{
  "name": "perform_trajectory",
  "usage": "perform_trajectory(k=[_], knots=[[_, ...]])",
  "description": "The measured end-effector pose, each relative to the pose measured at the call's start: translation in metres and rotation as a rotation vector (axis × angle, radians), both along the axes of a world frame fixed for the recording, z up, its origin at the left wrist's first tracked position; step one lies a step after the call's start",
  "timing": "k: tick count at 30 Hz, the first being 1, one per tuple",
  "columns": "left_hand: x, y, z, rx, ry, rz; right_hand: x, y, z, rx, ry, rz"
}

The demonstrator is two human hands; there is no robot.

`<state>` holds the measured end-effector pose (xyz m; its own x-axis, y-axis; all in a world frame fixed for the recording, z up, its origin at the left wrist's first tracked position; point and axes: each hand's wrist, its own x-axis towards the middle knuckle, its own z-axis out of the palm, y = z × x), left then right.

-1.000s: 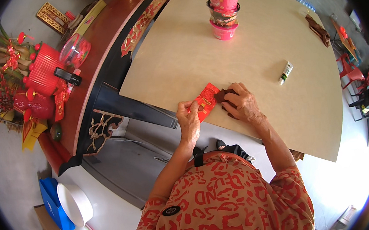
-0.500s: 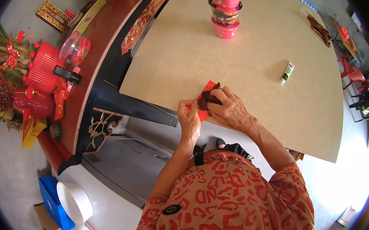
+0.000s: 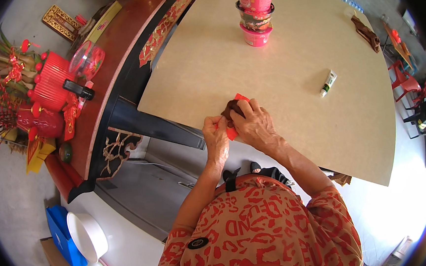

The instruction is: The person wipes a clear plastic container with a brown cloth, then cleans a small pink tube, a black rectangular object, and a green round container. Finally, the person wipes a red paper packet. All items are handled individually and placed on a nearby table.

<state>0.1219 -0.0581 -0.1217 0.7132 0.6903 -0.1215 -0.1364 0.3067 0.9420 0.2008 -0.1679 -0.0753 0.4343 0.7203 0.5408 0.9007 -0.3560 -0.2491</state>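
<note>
At the table's near edge, a flat red paper piece [image 3: 232, 133], perhaps an envelope, lies between my two hands. My left hand [image 3: 216, 138] is closed, its thumb and finger pinching the paper's left edge. My right hand [image 3: 256, 126] is bunched over a crumpled dark brown cloth [image 3: 232, 109] and presses it against the red paper. Most of the paper is hidden under the cloth and fingers. To the right of my right hand lies a white and green tube [image 3: 328, 83] with a white cap.
A stack of pink and black instant noodle cups [image 3: 255, 19] stands far back on the beige table [image 3: 296, 53]. Another brown cloth [image 3: 365, 34] lies by the right edge. On the left, a dark red altar table [image 3: 112, 66] holds red decorations and a clear plastic jar [image 3: 87, 60].
My right hand and the brown cloth have shifted slightly left over the red paper, covering more of its middle. My left hand stays nearly in place.
</note>
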Motion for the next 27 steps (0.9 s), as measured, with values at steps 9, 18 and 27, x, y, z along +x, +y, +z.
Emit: perform_trajectory(k=[9,18,27], knots=[[-0.001,-0.002,-0.005,0.033,0.014,0.034,0.006,-0.025,-0.012,-0.034,-0.107,0.080],[0.001,-0.005,0.009,-0.075,0.030,0.001,0.011,-0.049,0.015,0.012,0.309,-0.006],[-0.003,-0.003,0.002,0.003,0.012,-0.011,0.014,0.020,-0.003,0.129,-0.028,0.158]])
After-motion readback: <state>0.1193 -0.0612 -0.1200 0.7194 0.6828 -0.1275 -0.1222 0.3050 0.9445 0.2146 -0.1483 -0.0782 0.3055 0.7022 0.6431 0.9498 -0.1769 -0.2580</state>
